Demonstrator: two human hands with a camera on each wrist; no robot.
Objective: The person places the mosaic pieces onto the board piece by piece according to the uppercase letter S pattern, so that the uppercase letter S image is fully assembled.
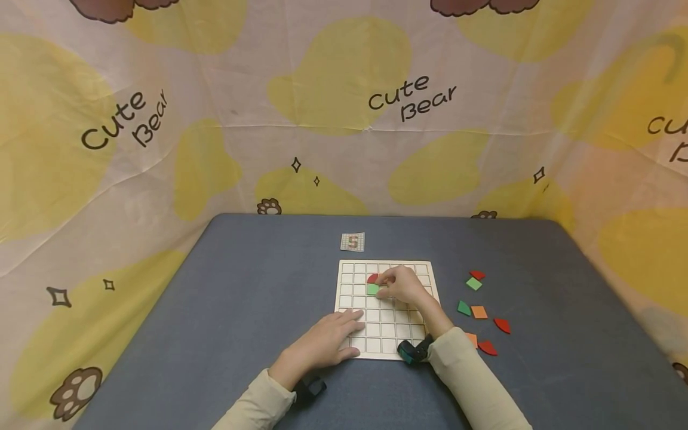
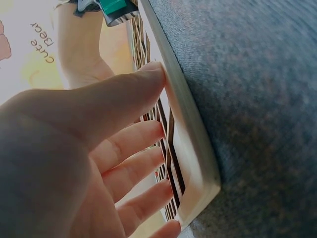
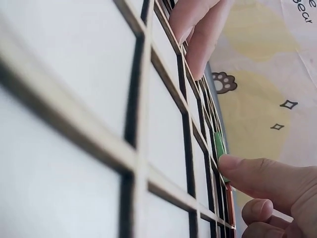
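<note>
Green tile [image 1: 372,289] sits toward far edge of board [image 1: 388,331]; your R hand [image 1: 400,285] thumbs it, can't tell if pinching. L hand [image 1: 325,339] spread @ near-left corner; thumb drag could unseat tile.

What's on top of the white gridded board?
A red piece and a green piece sit in its cells. The left hand rests on the near-left corner; the right hand is at the pieces. Cells beneath both hands are covered, so I can't see what's there.
</note>
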